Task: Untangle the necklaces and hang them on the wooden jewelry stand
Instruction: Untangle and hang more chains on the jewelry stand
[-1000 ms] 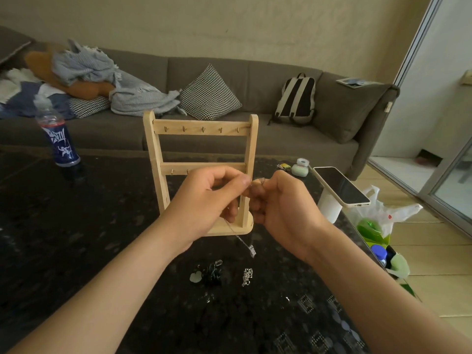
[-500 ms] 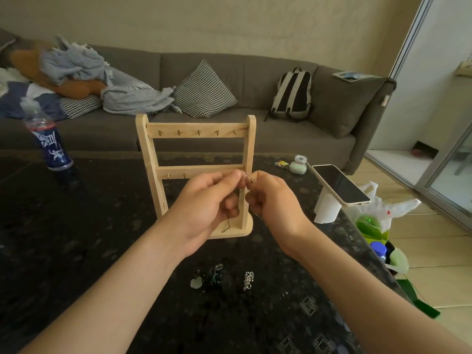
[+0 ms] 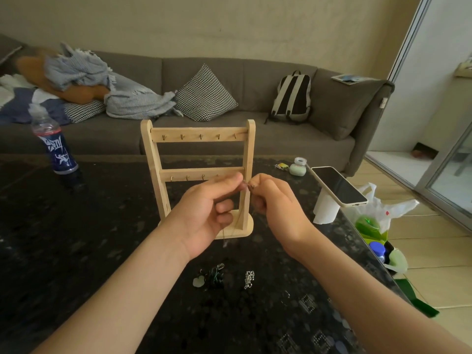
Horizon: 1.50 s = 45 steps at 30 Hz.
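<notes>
Fingertips (image 3: 236, 178) meet in front of the wooden jewelry stand (image 3: 198, 139): my left hand (image 3: 204, 213) pinches a thin chain necklace (image 3: 238, 221) between thumb and forefinger, and my right hand (image 3: 278, 208) pinches it just beside, its other fingers curled in. Both grips sit near the stand's lower bar, at its right post. The chain hangs slack from my fingers, down past the stand's base; its lower end is blurred. Nearer me on the dark table (image 3: 76, 251) lie a dark tangle of necklaces (image 3: 213, 277) with a pale green pendant and, just right of it, a small silver chain (image 3: 249, 279). A phone (image 3: 337, 186) rests on a white holder at the table's right edge.
</notes>
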### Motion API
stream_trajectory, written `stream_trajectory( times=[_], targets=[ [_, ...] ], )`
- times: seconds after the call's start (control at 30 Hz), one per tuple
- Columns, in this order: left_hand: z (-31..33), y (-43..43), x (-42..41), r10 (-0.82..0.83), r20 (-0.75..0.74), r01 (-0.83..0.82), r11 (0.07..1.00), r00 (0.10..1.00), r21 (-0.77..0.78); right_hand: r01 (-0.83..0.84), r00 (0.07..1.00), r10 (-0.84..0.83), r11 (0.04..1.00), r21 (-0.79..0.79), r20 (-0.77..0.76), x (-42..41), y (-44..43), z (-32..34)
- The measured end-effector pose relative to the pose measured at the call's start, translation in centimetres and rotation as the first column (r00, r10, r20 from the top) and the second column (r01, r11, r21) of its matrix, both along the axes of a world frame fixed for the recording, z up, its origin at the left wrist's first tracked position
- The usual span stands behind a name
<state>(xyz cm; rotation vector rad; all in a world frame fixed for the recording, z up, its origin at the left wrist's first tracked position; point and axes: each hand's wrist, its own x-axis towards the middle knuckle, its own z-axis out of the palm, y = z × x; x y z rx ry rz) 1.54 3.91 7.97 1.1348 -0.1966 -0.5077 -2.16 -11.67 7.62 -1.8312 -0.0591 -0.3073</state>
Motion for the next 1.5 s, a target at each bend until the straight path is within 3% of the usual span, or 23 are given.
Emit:
stream_trajectory(
  times=[0.17,0.33,0.6,0.83,1.27,1.5],
  targets=[
    [0.3,0.0,-0.1,0.003,0.034,-0.004,0.999,0.999,0.051,0.067,0.997,-0.064,0.995,-0.075,0.044,-0.7,-0.7,-0.7],
    [0.4,0.0,-0.2,-0.006,0.129,-0.011,0.991,0.992,0.133,0.168,0.970,-0.132,0.971,-0.169,0.205,-1.5,-1.6,-1.4],
    [0.7,0.0,-0.7,0.091,0.294,-0.170,0.952,0.951,0.255,0.211,0.941,-0.163,0.968,-0.137,0.297,-2.2,-1.8,-1.4],
    [0.9,0.1,-0.9,0.136,0.340,-0.236,0.932,0.931,0.274,0.236,0.920,-0.157,0.954,-0.186,0.360,-2.7,-1.2,-1.0],
    [1.0,-0.8,-1.2,0.121,0.390,-0.253,0.917,0.913,0.309,0.360,0.895,-0.215,0.867,-0.344,0.392,-2.2,-0.8,-1.3],
    [0.7,-0.7,-1.1,0.156,0.537,-0.410,0.823,0.829,0.393,0.325,0.926,-0.201,0.855,-0.405,0.319,-2.7,-1.2,-0.9]
  ],
)
